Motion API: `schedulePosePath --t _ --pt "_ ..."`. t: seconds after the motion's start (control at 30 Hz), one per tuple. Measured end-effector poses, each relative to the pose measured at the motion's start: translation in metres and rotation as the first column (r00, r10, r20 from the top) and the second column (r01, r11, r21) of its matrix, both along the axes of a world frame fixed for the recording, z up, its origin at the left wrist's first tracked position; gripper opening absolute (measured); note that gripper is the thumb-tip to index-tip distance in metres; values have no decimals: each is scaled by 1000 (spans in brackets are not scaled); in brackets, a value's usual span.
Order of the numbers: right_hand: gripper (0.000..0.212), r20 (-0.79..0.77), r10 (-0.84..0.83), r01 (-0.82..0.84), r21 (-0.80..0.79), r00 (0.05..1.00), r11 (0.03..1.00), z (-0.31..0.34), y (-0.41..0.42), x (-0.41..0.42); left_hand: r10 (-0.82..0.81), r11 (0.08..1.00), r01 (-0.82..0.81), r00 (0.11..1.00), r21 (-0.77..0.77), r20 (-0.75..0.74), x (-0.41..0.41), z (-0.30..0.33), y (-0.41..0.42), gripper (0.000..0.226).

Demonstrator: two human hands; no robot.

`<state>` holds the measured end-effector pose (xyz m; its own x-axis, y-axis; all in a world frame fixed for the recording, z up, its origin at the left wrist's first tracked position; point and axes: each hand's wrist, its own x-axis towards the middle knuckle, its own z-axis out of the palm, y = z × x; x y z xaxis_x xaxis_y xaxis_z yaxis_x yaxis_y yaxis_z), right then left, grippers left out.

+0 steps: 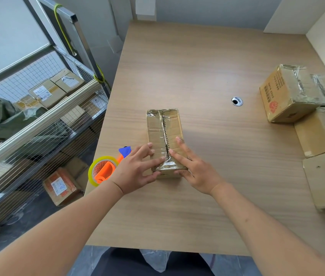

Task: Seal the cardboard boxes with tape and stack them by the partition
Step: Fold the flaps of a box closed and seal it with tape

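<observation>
The small cardboard box (164, 140) sits on the table (197, 66). The left hand (135, 172) and right hand (193, 172) press flat, fingers spread, on its near end. Rub the tape (165, 134) down hard (corners too) so it sticks.

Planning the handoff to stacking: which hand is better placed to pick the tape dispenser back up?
Left. The left hand lies beside the orange tape dispenser; the right hand is across the brown cardboard box.

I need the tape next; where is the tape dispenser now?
In the head view, the tape dispenser lies on the table's left edge, just beside the left hand.
</observation>
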<state>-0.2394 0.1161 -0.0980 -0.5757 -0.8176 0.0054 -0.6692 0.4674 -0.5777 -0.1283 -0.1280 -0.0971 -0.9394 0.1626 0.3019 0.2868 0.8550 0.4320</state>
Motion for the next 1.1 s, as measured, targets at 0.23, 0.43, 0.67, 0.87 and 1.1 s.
schedulePosePath --t 0.23,0.43,0.67,0.87,1.1 --pt "73 -183 -204 221 74 962 973 8 -19 14 27 1000 -27 1000 12 14 4 0 9 38" --pt "68 -146 -46 77 217 988 973 15 -11 7 -77 997 77 995 -9 66 3 8 -7 47" --pt "72 1 -121 120 162 993 980 20 -8 12 -81 996 86 991 -37 106 9 14 -8 49" --pt "86 79 -545 547 -8 835 837 8 1 34 6 999 2 981 -41 191 8 22 15 51" --pt "66 566 -564 738 -123 601 663 -12 -12 55 62 995 -49 987 -87 148 3 21 34 44"
